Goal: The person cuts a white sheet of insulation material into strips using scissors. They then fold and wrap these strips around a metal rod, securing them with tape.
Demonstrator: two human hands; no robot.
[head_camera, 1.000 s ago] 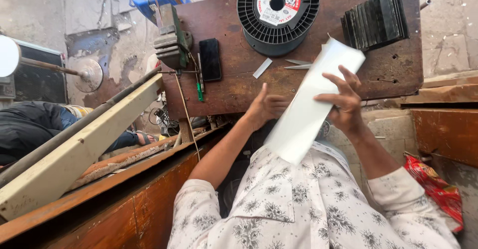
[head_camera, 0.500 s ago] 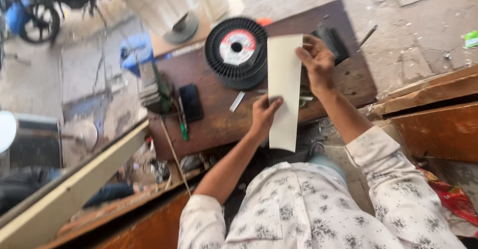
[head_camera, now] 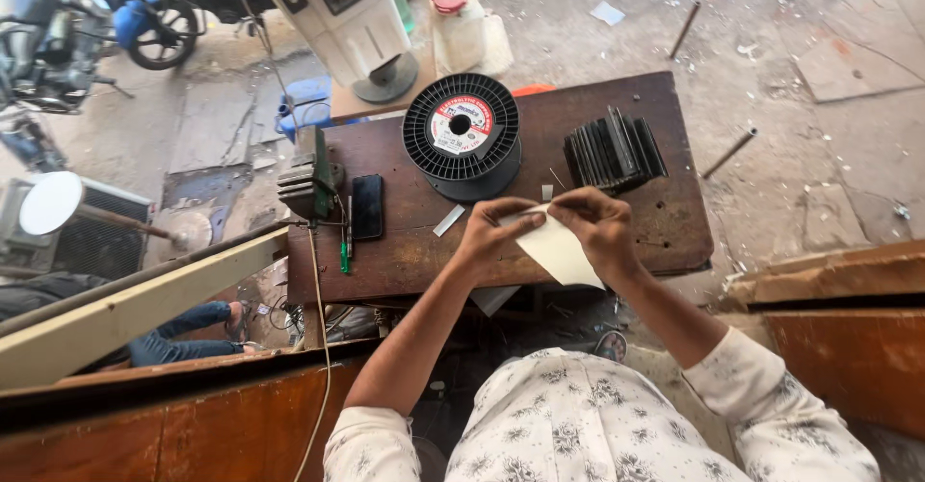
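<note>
Head view, looking down over a low dark wooden table on a rough concrete floor.

Item: white sheet, paper-like and pale, held above the near edge of the table between both hands. Its upper edge is folded or bent at the fingertips; its lower corner hangs toward the person's lap.

Item: left hand, fingers curled together and pinched on the left upper edge of the white sheet.

Item: right hand, fingers bent and closed on the right upper edge of the same sheet, thumb side toward the left hand. The two hands are near each other, with the sheet's top edge between them.

Item: black wire spool with a red and white round label, lying flat on the table, beyond the hands.

Item: stack of thin dark plates, standing on edge, right of the spool.

Item: small white strip, flat on the table, just left of the left hand.

Item: black phone, flat near the table's left end, beside a small bench vise.

Item: green pen-like tool, at the table's left front edge.

Item: pale wooden beam, slanting across the left foreground.

Item: motorbike, upper left, well apart from the table.
</note>
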